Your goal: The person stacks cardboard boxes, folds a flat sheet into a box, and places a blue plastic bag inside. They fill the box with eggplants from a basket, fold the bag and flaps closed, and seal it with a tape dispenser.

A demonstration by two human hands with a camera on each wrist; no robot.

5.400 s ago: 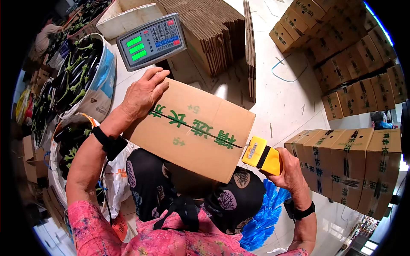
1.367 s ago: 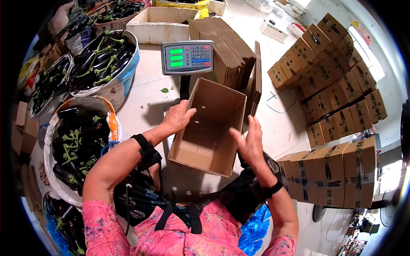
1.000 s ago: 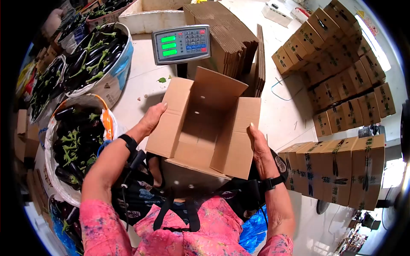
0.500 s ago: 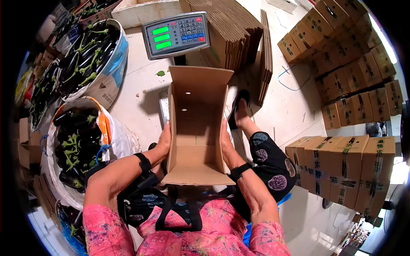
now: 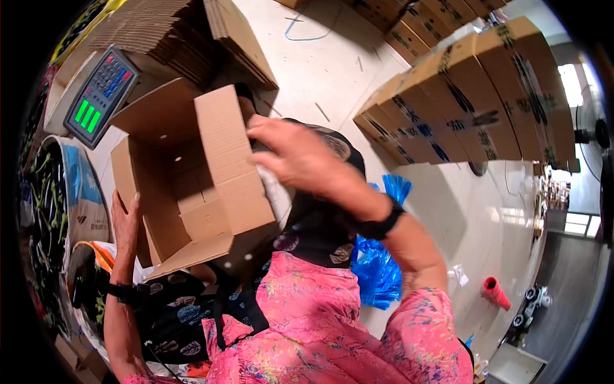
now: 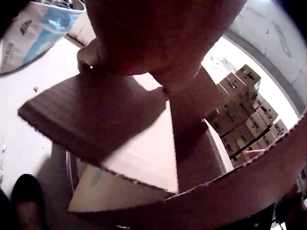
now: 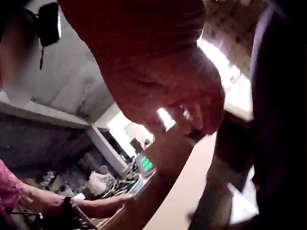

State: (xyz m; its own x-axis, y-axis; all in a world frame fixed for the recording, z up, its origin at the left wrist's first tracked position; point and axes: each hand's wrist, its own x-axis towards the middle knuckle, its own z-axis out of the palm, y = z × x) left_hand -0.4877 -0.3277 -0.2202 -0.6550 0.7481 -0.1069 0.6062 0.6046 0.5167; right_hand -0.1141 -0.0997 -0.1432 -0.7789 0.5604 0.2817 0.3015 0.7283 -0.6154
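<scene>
Brown cardboard, so the open box [image 5: 204, 221] in front of your body looked pretty light: firm walls, bendy flaps, not slippery, though the edges could've creased if squeezed. Your left hand [image 5: 125, 221] pinched the left flap [image 5: 125, 169], thumb on one side, fingers on the other. Your right hand [image 5: 297, 157] was blurry, fingers bent at the outer edge of the right flap [image 5: 233, 166]; couldn't tell if it actually gripped. Honestly, the walls below the creases seemed the sturdier hold, since flaps fold.

Next out, your patterned trousers [image 5: 342, 150] crowded the box's right side, and blue plastic strips [image 5: 377, 275] lay beyond on that side too. Past the box's left flap sat the scale display [image 5: 101, 96], close enough to bump imo, with a vegetable sack [image 5: 83, 192] left of the box. Flattened cardboard [image 5: 153, 32] stood beyond the box's far side. Farther out to its right was a row of cartons [image 5: 473, 96], then a fan [image 5: 598, 131].
</scene>
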